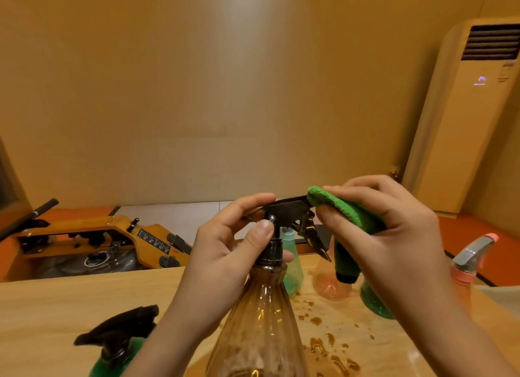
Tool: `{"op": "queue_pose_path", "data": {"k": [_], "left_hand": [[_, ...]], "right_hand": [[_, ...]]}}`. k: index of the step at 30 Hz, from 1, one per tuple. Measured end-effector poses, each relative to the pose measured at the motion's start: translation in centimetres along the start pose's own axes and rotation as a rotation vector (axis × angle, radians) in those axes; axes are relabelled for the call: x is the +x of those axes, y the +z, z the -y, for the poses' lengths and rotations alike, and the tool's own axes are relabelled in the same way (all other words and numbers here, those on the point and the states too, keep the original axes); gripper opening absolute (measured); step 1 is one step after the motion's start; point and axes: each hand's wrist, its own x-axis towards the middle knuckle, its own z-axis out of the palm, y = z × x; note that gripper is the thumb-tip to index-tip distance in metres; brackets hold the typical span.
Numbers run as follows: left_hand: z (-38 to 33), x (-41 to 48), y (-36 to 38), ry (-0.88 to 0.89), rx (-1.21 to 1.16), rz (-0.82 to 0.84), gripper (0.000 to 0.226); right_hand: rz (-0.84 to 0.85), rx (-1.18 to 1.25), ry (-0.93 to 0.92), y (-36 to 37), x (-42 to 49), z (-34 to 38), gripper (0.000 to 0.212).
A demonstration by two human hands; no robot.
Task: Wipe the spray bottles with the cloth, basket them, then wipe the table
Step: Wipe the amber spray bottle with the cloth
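My left hand [225, 253] grips the clear bottle [261, 320] by its neck, near centre. My right hand [394, 236] pinches the green cloth [346, 210] onto its black nozzle [287, 206]. I judge it's early: other bottles [470, 261] wait, a spill [318, 345] wets the table [56, 306], and no basket is in view.

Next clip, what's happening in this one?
A person is wiping a clear spray bottle. The left hand grips its black trigger head, and the right hand pinches a green cloth against the nozzle end. Several other spray bottles stand on the table, among them a green one with a black head, and brown droplets lie spilled on the wood. No basket is in view.
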Motion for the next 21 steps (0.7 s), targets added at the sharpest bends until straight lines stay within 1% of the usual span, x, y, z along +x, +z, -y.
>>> {"op": "queue_pose_path", "data": {"k": [2,5,10,15,17,21], "left_hand": [[-0.2,0.4,-0.4,0.006,0.0,-0.016,0.033],[-1.1,1.4,-0.7,0.039,0.024,0.003,0.032],[-2.5,2.7,-0.8,0.084,0.013,0.085,0.038],[-1.5,2.4,0.3,0.065,-0.014,0.155,0.046],[-1.2,2.6,0.4,0.089,0.006,0.144,0.045],[-1.0,3.4,-0.3,0.146,0.033,0.046,0.032]], "right_hand": [[0.016,-0.024,-0.021,0.7,0.3,0.0,0.031],[-0.015,-0.038,-0.05,1.2,1.0,0.2,0.032],[-0.118,-0.033,-0.089,1.2,2.5,0.7,0.023],[-0.115,0.001,-0.058,2.1,2.8,-0.2,0.019],[-0.124,0.032,-0.038,2.5,2.6,-0.7,0.019],[-0.12,0.081,-0.043,3.6,2.5,-1.5,0.015]]}}
